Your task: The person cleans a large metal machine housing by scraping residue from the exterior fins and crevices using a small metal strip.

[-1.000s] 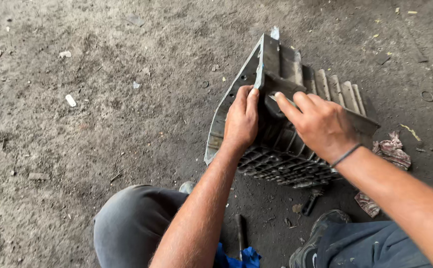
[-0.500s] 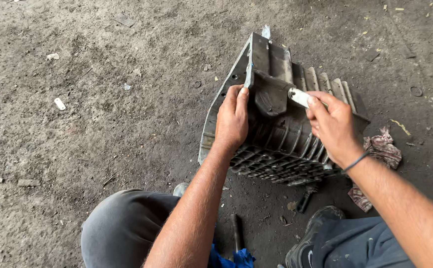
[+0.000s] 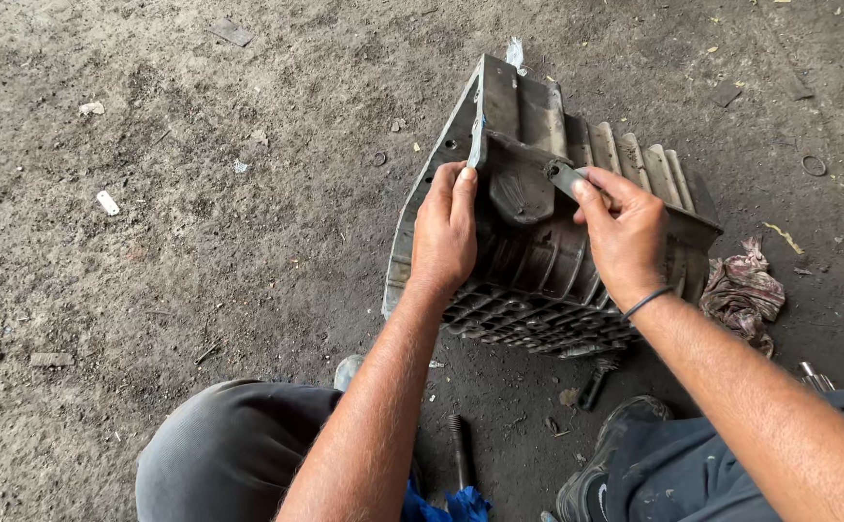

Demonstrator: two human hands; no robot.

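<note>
A grimy grey ribbed cast-metal housing [image 3: 577, 261] is standing tilted on the dusty concrete floor [image 3: 200, 242]. The left hand [image 3: 444, 235] is gripping its edge, bracing it, while the right hand [image 3: 625, 232] is pinching a small flat metal scraper [image 3: 563, 177] against the inner wall. Judging by the dirt, cleaning is only partly done.

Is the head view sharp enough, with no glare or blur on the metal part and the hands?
Head view: even, soft daylight, no glare; the ribbed metal casing, left hand and right hand are sharp; the casing's inside is in shadow; the small flat tool is clear.
</note>
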